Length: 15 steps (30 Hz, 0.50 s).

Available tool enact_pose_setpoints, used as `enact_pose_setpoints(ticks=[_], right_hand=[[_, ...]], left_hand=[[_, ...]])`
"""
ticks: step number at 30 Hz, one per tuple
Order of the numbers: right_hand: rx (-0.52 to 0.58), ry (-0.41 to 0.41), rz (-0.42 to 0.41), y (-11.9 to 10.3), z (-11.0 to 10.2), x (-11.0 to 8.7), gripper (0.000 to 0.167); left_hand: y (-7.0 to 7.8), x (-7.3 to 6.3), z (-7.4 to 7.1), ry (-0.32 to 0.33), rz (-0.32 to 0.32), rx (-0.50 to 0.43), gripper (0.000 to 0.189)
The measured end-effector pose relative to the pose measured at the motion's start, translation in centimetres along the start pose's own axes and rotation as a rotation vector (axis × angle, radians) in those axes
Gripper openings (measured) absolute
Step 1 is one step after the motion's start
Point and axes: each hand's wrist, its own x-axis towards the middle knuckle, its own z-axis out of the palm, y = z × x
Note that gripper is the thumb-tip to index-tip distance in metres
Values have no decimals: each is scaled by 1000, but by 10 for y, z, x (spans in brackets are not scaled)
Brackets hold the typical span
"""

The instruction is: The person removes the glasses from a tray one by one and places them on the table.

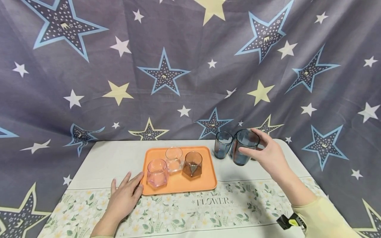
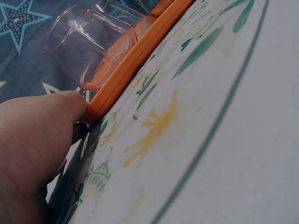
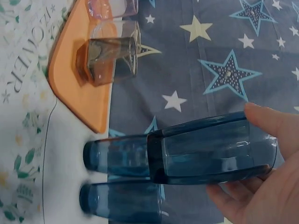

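Observation:
My right hand grips a blue drinking glass between thumb and fingers near its rim, holding it upright above the table. A second blue glass stands just left of it. Another blue glass is mostly hidden behind the held one in the head view. My left hand lies at the left edge of an orange tray, its fingers spread and touching the rim. On the tray stand a pink glass, a clear glass and a brown glass.
A white tablecloth with a floral band covers the table. Behind it hangs a dark curtain printed with stars. On the right forearm is a black strap device.

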Motion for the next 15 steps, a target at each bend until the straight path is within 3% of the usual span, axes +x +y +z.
enact_pose_setpoints(ticks=[15], right_hand=[[-44, 77, 48, 27, -24, -2, 102]], left_hand=[[-1, 1, 0, -2, 2, 2, 54]])
